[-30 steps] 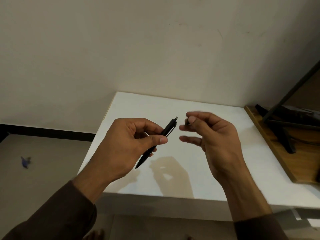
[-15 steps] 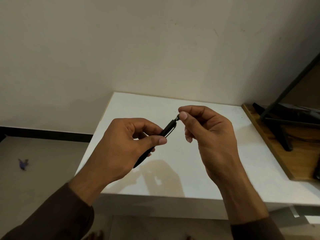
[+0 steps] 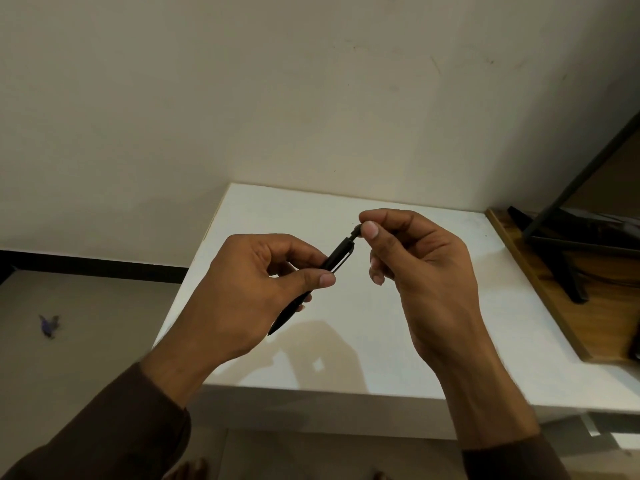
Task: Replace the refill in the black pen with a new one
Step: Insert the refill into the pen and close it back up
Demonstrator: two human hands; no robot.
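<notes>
The black pen (image 3: 337,256) was in the air above the white table (image 3: 450,306), slanted, its writing tip low and toward you, its clip end high and away from you; you had your left hand (image 3: 249,292) closed round the middle of the barrel, thumb pressed along the side and fingers curled behind; your right hand (image 3: 419,271) pinched the small cap (image 3: 355,233) at the top end between thumb and forefinger, the other fingers loosely folded and touching nothing; whether that piece was seated or partly loose, the view was too small to tell; no spare refill showed anywhere on the table, so I judged you were near the start, at opening the top of the pen; to do it well you needed the left grip firm and motionless, set clear of the clip so it did not bend, while the right fingers turned or drew the piece straight along the barrel's line and not sideways; a part that small could slip and drop, so working low over the table was the safer choice; beyond the table on your right lay a wooden board (image 3: 540,292) carrying dark bars (image 3: 571,271), well apart from your hands; the wall stood plain behind
</notes>
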